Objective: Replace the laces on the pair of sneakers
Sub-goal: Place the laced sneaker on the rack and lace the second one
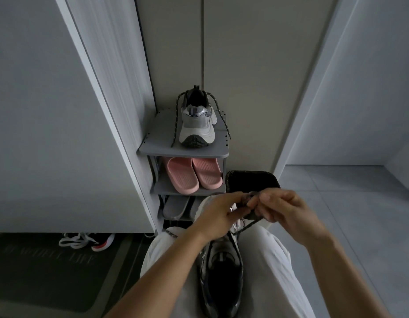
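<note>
Lace work under way on the lap sneaker; whether it is coming out or going in, I cannot tell.
Left hand point(218, 216) and right hand point(285, 211) both pinch the dark lace point(247, 200) over the sneaker point(222, 271) on the person's lap, lower centre; the second sneaker point(196, 121) stands on the shoe rack point(153, 148), centre, lace ends loose; next probably needs fine tip control at an eyelet.

Pink slippers point(194, 174); grey sneaker point(197, 125), dark speckled laces point(176, 125).
</note>
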Motion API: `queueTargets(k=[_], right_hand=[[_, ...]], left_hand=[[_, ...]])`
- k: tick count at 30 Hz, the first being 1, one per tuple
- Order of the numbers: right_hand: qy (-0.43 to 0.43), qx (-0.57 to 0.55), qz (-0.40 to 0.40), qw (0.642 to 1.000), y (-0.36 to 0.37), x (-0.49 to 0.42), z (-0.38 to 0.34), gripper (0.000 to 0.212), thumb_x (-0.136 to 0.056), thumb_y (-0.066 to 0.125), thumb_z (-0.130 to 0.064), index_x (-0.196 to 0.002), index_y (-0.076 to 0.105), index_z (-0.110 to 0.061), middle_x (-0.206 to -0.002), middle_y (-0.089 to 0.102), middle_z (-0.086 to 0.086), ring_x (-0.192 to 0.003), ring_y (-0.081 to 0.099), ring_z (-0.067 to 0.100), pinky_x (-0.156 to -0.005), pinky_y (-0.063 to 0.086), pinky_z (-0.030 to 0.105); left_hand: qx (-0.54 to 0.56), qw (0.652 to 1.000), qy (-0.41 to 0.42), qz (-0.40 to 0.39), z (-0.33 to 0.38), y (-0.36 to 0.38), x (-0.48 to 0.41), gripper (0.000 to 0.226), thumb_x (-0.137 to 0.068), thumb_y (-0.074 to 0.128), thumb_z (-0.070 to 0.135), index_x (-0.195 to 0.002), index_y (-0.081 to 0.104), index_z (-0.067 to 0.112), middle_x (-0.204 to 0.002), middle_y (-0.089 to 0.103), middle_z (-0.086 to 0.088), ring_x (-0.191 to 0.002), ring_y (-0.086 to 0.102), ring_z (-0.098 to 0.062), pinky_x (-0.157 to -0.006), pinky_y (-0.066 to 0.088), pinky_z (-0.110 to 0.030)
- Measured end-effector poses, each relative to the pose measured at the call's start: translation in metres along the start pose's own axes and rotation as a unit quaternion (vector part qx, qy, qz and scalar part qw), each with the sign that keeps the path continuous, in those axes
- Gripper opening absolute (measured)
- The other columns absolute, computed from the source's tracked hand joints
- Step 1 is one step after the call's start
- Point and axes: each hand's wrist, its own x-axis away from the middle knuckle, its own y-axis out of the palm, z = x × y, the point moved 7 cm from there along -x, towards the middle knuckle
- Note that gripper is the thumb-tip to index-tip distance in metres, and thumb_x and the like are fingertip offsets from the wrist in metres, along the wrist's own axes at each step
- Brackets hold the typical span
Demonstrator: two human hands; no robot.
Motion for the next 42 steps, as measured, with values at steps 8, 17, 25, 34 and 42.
queueTargets(k=[8,17,25,34,42], right_hand=[[0.047,-0.136,0.191,0.971,-0.068,0.022,0.041,0.04,-0.044,0.089,-0.04,-0.066,0.071,-0.011,-0.066,0.067,0.003,-0.056,0.06,0.01,-0.063,0.054,0.026],[-0.14,0.414,0.06,0.897,0.033,0.014,0.021,0.02,-0.076,0.065,-0.034,-0.095,0.068,-0.028,-0.086,0.057,-0.028,-0.084,0.053,-0.001,-0.075,0.042,0.009],[-0.005,0.444,-0.013,0.896,0.023,0.019,0.047,0.007,-0.077,0.073,-0.016,-0.084,0.074,-0.018,-0.07,0.055,-0.016,-0.079,0.054,-0.007,-0.066,0.037,0.006],[-0.042,0.538,-0.052,0.84,0.032,0.018,0.048,0.014,-0.074,0.058,-0.036,-0.076,0.067,-0.027,-0.065,0.041,-0.025,-0.066,0.043,-0.001,-0.059,0.036,0.015],[-0.126,0.61,-0.059,0.78,0.059,0.014,0.039,0.029,-0.076,0.044,-0.037,-0.064,0.069,-0.03,-0.062,0.057,-0.013,-0.059,0.056,0.006,-0.052,0.04,0.013]], left_hand=[[0.078,0.988,-0.084,0.103,-0.019,-0.082,0.031,0.026,-0.093,0.049,0.009,-0.096,0.063,0.031,-0.065,0.059,0.004,-0.056,0.054,-0.01,-0.05,0.041,-0.013],[0.087,0.991,-0.096,-0.043,0.005,-0.017,0.036,0.012,-0.093,0.049,0.007,-0.086,0.044,0.014,-0.063,0.062,0.002,-0.05,0.055,-0.012,-0.052,0.044,-0.02],[-0.025,0.984,-0.172,0.037,-0.036,-0.031,0.067,0.019,-0.077,0.071,0.012,-0.073,0.063,0.029,-0.079,0.055,0.007,-0.071,0.053,-0.005,-0.067,0.038,-0.009],[-0.05,0.976,-0.195,0.087,-0.038,-0.028,0.078,0.011,-0.079,0.07,0.015,-0.089,0.072,0.017,-0.079,0.051,0.008,-0.066,0.05,0.002,-0.063,0.035,-0.001],[-0.033,0.976,-0.193,0.092,-0.046,-0.02,0.077,0.007,-0.078,0.07,0.014,-0.08,0.072,0.021,-0.087,0.061,0.002,-0.083,0.059,-0.007,-0.072,0.042,-0.009]])
